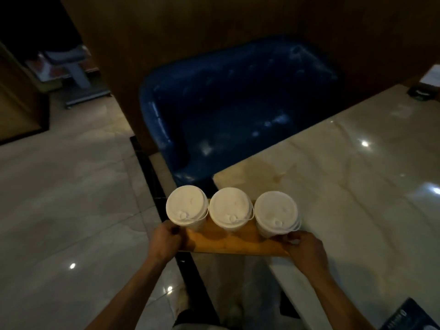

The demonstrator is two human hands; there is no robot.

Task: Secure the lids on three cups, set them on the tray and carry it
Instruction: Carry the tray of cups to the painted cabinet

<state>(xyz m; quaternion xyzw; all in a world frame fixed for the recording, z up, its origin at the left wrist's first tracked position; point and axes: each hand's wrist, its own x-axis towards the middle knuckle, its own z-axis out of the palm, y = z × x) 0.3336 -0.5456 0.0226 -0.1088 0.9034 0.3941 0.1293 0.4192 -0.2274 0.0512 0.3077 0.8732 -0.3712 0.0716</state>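
Cups (230, 209): three, white, standing upright in one row across the tray (228, 241), each touching or just beside its neighbour. Count three lids, one seated on each cup, so you can judge the lidding and loading steps complete; the carry is the step in hand.

Your left hand (164, 241) grips the tray's left end, fingers curled round the edge. Your right hand (306, 246) grips the right end in the same manner, thumb on top near the rightmost cup. One grip at each short end keeps the load balanced between them and the board level, which is why the cups sit centred in line rather than bunched to one side.

You hold the tray in the air at the corner of the marble desk (357, 186), partly over the floor (71, 198); whether its far edge touches the desk cannot be told. One blue chair (226, 103) stands ahead against the wooden wall.

Keep both ends at equal height: the cups are tall and narrow at the base, and any tilt is likely to tip them.
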